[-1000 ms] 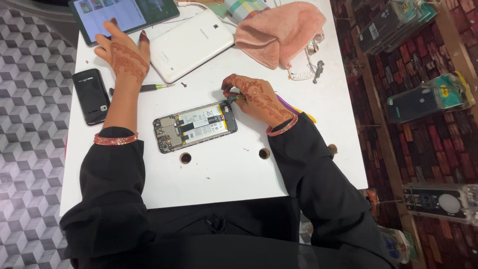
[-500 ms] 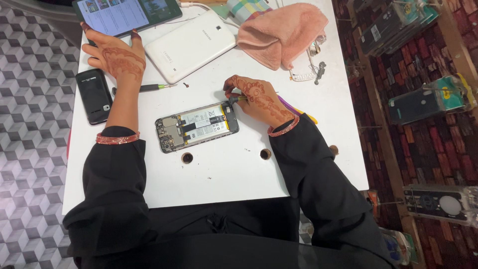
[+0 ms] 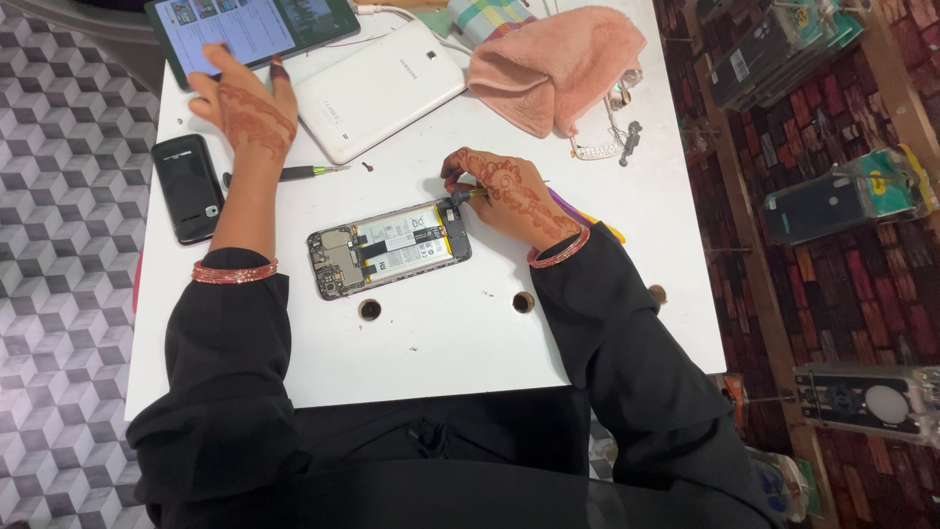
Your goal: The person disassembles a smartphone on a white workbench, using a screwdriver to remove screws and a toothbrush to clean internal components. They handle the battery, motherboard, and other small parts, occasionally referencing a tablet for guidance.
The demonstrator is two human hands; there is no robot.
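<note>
Head view shows us a white bench point(image 3: 587, 323) with small round holes near its front edge, standing between a grey cube-patterned floor point(image 3: 59, 294) on one side and a dark red patterned floor point(image 3: 832, 284) strewn with packaged phone parts on the other. On the bench we see a pink cloth point(image 3: 558, 64), a white tablet point(image 3: 377, 90) lying face down, a lit tablet point(image 3: 255, 24) at the far edge, a black phone point(image 3: 188, 186) and a green-handled screwdriver point(image 3: 294, 172).

The opened phone point(image 3: 390, 249), its back off and its battery showing, lies flat in the middle of the bench, in front of us. Our right hand point(image 3: 509, 191) sits at its right end, its fingers point(image 3: 458, 176) clenched around a small tool whose tip meets the phone's corner. Our left hand point(image 3: 250, 103) is well apart from the phone, its fingers point(image 3: 211, 59) spread loose and resting on the lit tablet's screen, holding nothing.

Since a second ago, the left hand has slid further up onto the lit tablet, while the right hand and the opened phone have stayed put.
</note>
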